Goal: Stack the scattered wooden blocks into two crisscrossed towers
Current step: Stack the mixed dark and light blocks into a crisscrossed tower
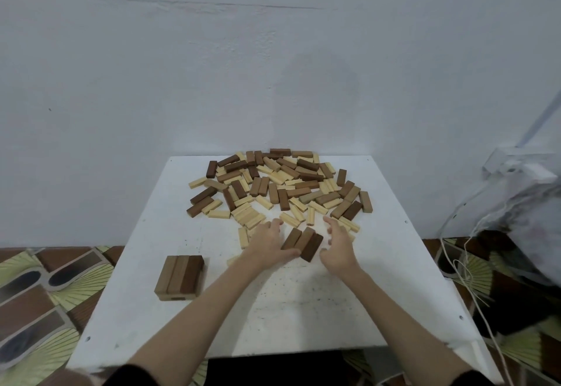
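At frame centre, the left hand [268,241] presses relaxed fingers against three dark blocks [302,243] while the right hand [337,241] hovers released beside them, apparently squaring a layer; the started tower [179,276] stands lower left on the bench [303,309], the scattered blocks [279,185] above.

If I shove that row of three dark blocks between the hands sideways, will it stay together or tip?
The three dark blocks lie flat, side by side, so tipping seems unlikely. They look like separate rigid pieces, so a one-sided push may splay them. The left hand touches them while the right hand stands apart; pressing from both sides should keep them aligned.
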